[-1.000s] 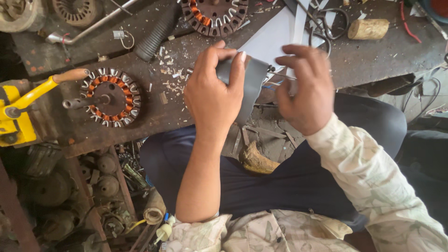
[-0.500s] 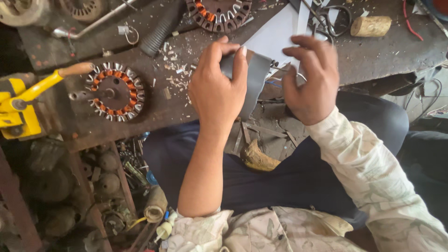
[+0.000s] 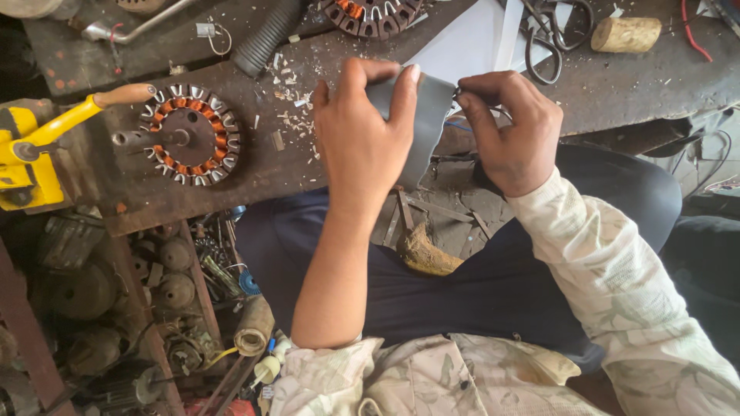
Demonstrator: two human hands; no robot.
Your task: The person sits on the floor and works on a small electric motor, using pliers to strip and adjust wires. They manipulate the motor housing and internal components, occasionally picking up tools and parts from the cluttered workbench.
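Both hands have shifted slightly up and toward the desk (image 3: 193,192) edge since the earlier frames, and the grey sheet (image 3: 424,115) between them now looks more curled. Left hand (image 3: 366,142) grips the sheet's left side, thumb and fingers wrapped over its top edge; right hand (image 3: 512,131) pinches the sheet's right edge between thumb and fingertips. Both are closed on the sheet, a short way apart, with it bent in a curve between them, held just above the desk edge and over the person's lap. White paper (image 3: 470,42) lies on the desk just behind the sheet, with scissors (image 3: 547,38) on it and a wooden peg (image 3: 626,34) further right. To the left sits a round stator (image 3: 189,135) with copper windings, beside a yellow tool (image 3: 31,154) with a wooden handle. Another stator (image 3: 370,15) is partly visible at the top. Small pale scraps (image 3: 297,115) are scattered near the left hand. Judging by this, the sheet is cut and being shaped by hand; no sheet piece can be made out in either stator, so fitting appears still to come.
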